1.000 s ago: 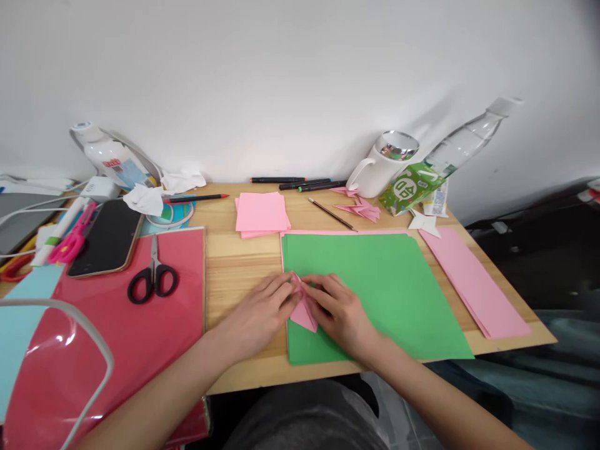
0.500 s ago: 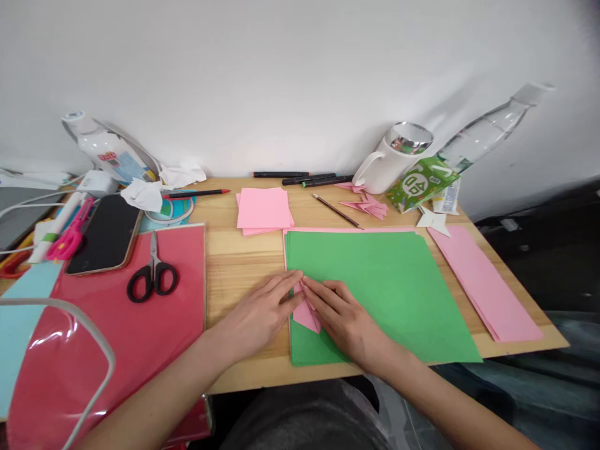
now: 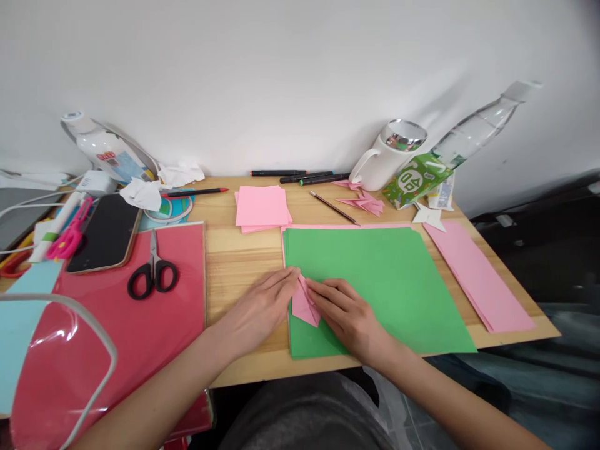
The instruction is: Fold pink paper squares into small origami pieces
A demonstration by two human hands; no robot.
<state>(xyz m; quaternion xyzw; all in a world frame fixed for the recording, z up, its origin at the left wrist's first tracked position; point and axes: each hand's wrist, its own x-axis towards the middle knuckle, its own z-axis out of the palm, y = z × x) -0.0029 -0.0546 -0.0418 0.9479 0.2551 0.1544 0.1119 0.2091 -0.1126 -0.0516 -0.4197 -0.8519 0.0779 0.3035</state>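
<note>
A small piece of folded pink paper [image 3: 305, 307] lies on the left part of a stack of green paper sheets [image 3: 384, 281]. My left hand [image 3: 265, 306] has its fingertips closed on the upper left edge of the pink piece. From the other side, my right hand [image 3: 349, 319] presses its fingers together on the piece's right edge. The lower part of the pink piece shows between the hands, with creases and a pointed lower corner. What lies under the fingertips is hidden.
Pink squares [image 3: 262, 206], a pencil [image 3: 335, 208], black pens [image 3: 323, 179] and folded pink shapes [image 3: 363, 203] lie behind. A white mug [image 3: 387, 156] and green carton [image 3: 415, 181] stand by the wall. Black-handled scissors [image 3: 152, 272] rest left; pink strips [image 3: 478, 278] lie right.
My fingertips have drawn slightly apart, the right hand shifting a little to the right, so more of the folded pink paper shows. The whole view has moved slightly.
</note>
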